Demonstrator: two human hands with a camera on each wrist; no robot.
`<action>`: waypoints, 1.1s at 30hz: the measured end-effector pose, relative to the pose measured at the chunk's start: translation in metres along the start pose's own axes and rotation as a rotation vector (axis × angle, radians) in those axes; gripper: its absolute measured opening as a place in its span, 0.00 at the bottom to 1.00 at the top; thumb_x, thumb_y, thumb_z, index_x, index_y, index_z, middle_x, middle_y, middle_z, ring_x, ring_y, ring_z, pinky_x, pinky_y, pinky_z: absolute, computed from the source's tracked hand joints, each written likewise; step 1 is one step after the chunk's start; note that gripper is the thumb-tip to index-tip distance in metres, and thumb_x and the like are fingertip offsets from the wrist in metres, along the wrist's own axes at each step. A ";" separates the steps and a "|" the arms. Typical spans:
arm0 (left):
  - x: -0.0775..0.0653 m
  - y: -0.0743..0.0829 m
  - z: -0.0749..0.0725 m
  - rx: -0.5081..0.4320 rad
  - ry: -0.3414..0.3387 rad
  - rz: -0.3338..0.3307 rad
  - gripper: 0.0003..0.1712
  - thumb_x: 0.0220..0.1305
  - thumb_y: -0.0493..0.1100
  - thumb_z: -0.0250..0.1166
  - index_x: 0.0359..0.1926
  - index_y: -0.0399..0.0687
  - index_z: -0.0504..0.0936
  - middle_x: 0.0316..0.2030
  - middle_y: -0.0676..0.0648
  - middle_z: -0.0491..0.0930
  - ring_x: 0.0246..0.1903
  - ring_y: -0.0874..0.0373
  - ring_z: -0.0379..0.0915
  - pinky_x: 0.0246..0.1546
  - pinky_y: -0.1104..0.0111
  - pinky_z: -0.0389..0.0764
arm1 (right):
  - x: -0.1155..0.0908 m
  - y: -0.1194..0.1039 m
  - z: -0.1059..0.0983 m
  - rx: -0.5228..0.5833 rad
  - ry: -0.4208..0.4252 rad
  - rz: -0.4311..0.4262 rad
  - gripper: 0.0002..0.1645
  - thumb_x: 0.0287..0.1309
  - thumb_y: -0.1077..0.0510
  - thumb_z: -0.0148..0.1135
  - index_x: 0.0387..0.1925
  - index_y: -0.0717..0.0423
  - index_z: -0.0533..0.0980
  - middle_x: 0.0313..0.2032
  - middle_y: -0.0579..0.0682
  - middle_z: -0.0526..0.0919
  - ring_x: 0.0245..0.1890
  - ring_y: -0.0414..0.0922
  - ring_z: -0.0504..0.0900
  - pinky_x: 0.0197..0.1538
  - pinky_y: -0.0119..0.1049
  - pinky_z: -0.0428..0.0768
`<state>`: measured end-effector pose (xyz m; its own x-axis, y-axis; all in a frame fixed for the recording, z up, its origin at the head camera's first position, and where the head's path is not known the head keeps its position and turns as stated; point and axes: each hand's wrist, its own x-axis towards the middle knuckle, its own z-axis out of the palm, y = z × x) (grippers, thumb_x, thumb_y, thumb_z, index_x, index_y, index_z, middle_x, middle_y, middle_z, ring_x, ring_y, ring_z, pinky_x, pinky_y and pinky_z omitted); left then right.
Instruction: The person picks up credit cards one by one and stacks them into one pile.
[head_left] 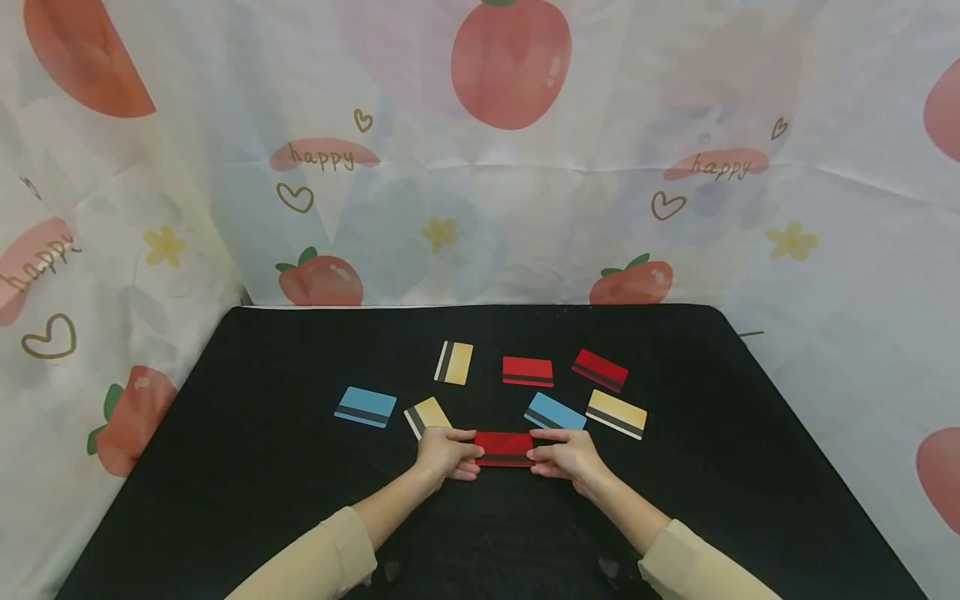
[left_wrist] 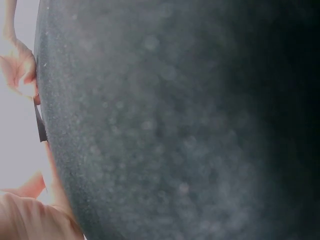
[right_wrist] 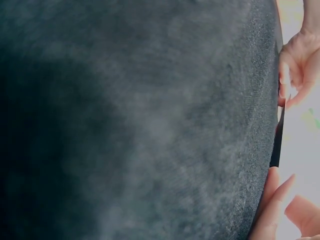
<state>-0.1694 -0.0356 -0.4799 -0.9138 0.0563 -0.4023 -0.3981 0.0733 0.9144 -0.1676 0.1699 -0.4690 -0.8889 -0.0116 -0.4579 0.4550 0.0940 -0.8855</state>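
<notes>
A red card (head_left: 503, 446) with a dark stripe lies level between both hands, close over the black tabletop. My left hand (head_left: 446, 453) pinches its left end between thumb and fingers; my right hand (head_left: 567, 457) pinches the right end the same way. Just beyond the left hand is a yellow card (head_left: 427, 414), partly covered by its fingers. A blue card (head_left: 555, 411) lies right behind the right fingers, its lower edge overlapped in the head view. In the left wrist view the left hand (left_wrist: 37, 212) shows at the lower left, beside the card's thin edge.
Around them on the black table (head_left: 262, 467) lie more striped cards: a blue card (head_left: 365, 407) at left, a yellow card (head_left: 453, 362) at the back, two red cards (head_left: 527, 372) behind, and a yellow card (head_left: 617, 414) at right. A printed cloth (head_left: 510, 225) hangs behind the table.
</notes>
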 end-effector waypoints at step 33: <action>0.003 -0.006 0.002 0.268 0.064 0.221 0.16 0.44 0.33 0.72 0.39 0.36 0.83 0.12 0.47 0.77 0.08 0.61 0.73 0.11 0.68 0.78 | 0.000 0.003 0.002 -0.233 0.056 -0.121 0.22 0.43 0.67 0.69 0.45 0.64 0.79 0.13 0.52 0.78 0.09 0.37 0.75 0.14 0.25 0.74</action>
<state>-0.1693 -0.0335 -0.4864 -0.9820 0.0386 -0.1847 -0.1624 0.3259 0.9314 -0.1660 0.1687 -0.4717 -0.9407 0.0175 -0.3387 0.3260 0.3216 -0.8890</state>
